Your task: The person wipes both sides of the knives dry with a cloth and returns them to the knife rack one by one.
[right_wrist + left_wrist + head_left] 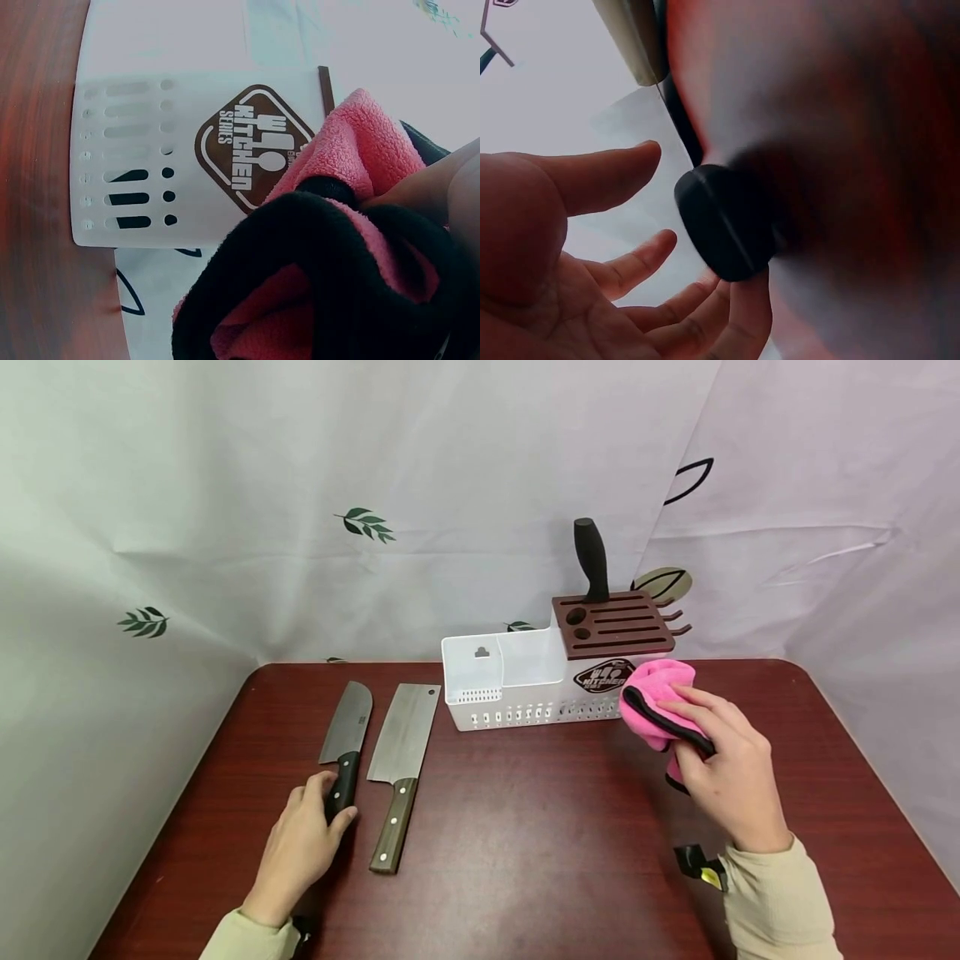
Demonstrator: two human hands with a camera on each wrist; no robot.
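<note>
At the left of the table, my left hand (302, 839) is at the black handle (342, 789) of a short wide kitchen knife (349, 718). The left wrist view shows the thumb (611, 176) apart from that handle, while fingertips reach its far side. Beside it lies a cleaver (406, 731) with a brown riveted handle, blade pointing away from me. With bent fingers my right hand (731, 772) grips a bunched pink cloth (656, 689) with black edging. The cloth is in front of the right end of a white knife rack (517, 697), hiding its lower corner.
The rack has a brown slotted top (626, 631) with a black-handled knife (591, 556) standing in it. Small brown hooks (678, 616) stick out on its right side. A white cloth backdrop (450, 468) surrounds the dark red table (525, 843).
</note>
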